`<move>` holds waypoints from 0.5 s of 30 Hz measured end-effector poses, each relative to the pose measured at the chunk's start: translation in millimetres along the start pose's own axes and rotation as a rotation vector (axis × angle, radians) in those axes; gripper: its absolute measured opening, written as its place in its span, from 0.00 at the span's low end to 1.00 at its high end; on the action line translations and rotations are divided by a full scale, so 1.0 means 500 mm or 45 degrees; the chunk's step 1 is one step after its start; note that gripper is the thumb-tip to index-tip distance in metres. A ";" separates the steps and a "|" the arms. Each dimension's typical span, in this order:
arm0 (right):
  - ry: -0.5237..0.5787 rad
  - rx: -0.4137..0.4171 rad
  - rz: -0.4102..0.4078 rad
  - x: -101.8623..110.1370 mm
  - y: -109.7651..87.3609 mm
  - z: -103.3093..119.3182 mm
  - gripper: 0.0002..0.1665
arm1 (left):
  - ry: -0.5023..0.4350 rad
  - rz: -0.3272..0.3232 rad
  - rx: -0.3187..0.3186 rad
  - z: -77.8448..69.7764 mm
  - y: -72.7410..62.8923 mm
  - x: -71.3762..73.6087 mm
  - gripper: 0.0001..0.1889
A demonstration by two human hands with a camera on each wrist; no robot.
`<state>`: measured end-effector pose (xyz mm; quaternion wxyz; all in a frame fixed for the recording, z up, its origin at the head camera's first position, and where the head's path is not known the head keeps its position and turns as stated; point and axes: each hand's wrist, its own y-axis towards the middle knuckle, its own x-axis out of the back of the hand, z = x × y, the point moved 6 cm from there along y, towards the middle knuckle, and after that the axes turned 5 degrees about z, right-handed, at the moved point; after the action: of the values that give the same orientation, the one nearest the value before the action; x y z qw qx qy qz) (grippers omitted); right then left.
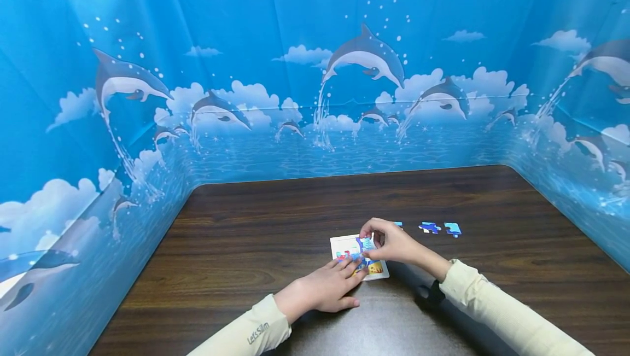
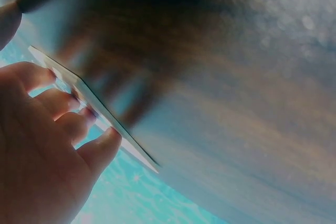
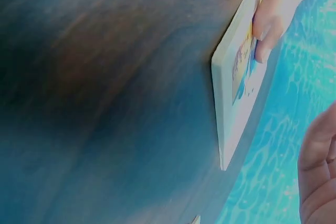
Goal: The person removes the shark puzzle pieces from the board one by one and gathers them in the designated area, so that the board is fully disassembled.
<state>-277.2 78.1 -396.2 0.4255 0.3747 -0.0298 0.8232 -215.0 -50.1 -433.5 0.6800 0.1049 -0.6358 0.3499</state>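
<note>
A white-framed jigsaw puzzle board (image 1: 338,243) lies on the table in front of me, its picture part blue, part red and yellow. My left hand (image 1: 331,286) rests over its lower left side with fingers spread, fingertips on the picture. In the left wrist view those fingers (image 2: 100,153) reach across the board's edge. Over the upper right of the board, my right hand (image 1: 394,242) has thumb and index finger bent toward each other around a blue puzzle piece (image 1: 366,244). The palm and other fingers hide part of the board there.
Two loose blue puzzle pieces, one purplish (image 1: 430,228) and one lighter (image 1: 453,229), lie right of the board. Another piece (image 1: 398,224) shows partly behind my right hand. A blue dolphin-print sheet (image 1: 295,71) walls in the dark wooden table (image 1: 236,225).
</note>
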 end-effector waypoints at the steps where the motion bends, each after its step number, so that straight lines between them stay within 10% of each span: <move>1: 0.003 -0.001 0.000 0.002 -0.003 0.000 0.15 | -0.004 0.003 0.002 -0.001 0.000 0.000 0.34; 15: -0.035 -0.066 -0.014 0.046 -0.063 -0.021 0.16 | -0.047 0.012 0.010 -0.014 -0.001 -0.002 0.33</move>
<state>-268.6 117.6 -397.6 0.4392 0.3752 -0.0548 0.8145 -209.2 -46.9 -435.4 0.6659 0.1109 -0.6474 0.3538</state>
